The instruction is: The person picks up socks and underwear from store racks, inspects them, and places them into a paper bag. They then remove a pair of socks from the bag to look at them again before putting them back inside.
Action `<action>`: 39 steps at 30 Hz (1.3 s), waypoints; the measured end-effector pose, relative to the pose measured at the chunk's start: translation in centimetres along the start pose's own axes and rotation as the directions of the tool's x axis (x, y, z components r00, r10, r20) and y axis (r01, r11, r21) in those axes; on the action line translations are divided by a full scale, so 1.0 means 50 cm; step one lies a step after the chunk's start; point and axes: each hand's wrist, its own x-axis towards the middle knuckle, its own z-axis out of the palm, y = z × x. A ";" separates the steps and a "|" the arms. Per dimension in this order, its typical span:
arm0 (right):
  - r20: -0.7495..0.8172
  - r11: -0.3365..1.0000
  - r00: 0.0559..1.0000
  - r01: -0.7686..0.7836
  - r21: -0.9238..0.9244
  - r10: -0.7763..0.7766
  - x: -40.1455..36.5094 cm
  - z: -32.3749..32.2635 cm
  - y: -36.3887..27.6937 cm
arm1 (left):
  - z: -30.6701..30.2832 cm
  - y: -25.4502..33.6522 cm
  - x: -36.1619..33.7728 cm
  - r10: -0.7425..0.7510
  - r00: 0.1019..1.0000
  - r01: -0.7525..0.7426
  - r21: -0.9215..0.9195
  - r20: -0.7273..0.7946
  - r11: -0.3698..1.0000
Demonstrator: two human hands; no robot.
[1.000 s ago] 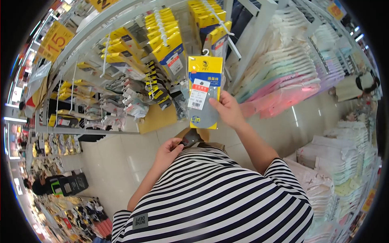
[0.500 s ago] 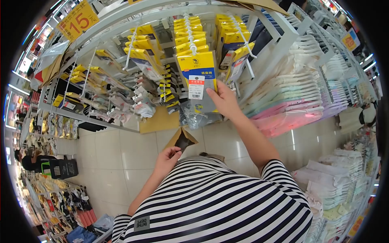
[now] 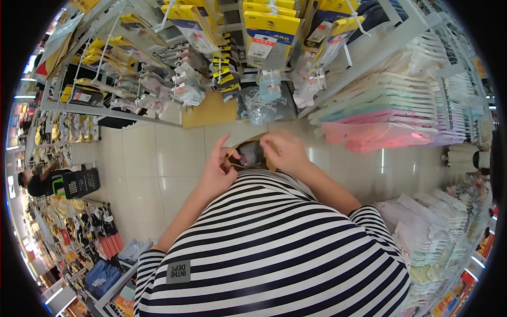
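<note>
Close in front of my striped shirt is a brown paper bag (image 3: 271, 163), its mouth turned up toward me. My left hand (image 3: 217, 168) pinches its left edge between thumb and fingers, with the index finger raised. On the opposite side, the curled fingers of my right hand (image 3: 285, 151) grip the rim, slightly blurred. Inside the bag something dark grey (image 3: 250, 152) shows in part; its kind is hard to make out. Ahead, above both hands, a yellow and blue sock pack (image 3: 269, 42) with a white and red price label hangs on a hook.
More sock packs (image 3: 193, 26) and small socks (image 3: 187, 84) hang around it on the rack. Pastel garments on hangers (image 3: 380, 105) fill the right side. A tan cardboard piece (image 3: 210, 110) lies under the rack. At far left a person carries a dark basket (image 3: 82, 183).
My right hand has let go of the hanging sock pack and come down to the bag's rim. My left hand and the bag have shifted; the camera has tilted downward.
</note>
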 end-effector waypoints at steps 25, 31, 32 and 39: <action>0.668 0.900 0.616 -0.380 -0.212 0.417 -0.157 0.151 0.167 | 0.099 0.037 0.048 -0.061 0.814 -0.032 0.150 0.578 0.988; 0.589 0.834 0.594 -0.333 -0.440 0.547 -0.150 0.157 0.195 | 0.102 0.004 0.058 -0.030 0.925 -0.086 0.288 0.378 0.954; 0.583 0.818 0.580 -0.330 -0.470 0.569 -0.147 0.130 0.178 | 0.103 -0.004 0.059 -0.030 0.951 -0.055 0.263 0.307 0.963; 0.410 0.832 0.726 -0.449 -0.325 0.552 -0.153 -0.004 0.106 | 0.116 -0.039 0.071 -0.097 0.995 0.099 -0.056 0.025 0.994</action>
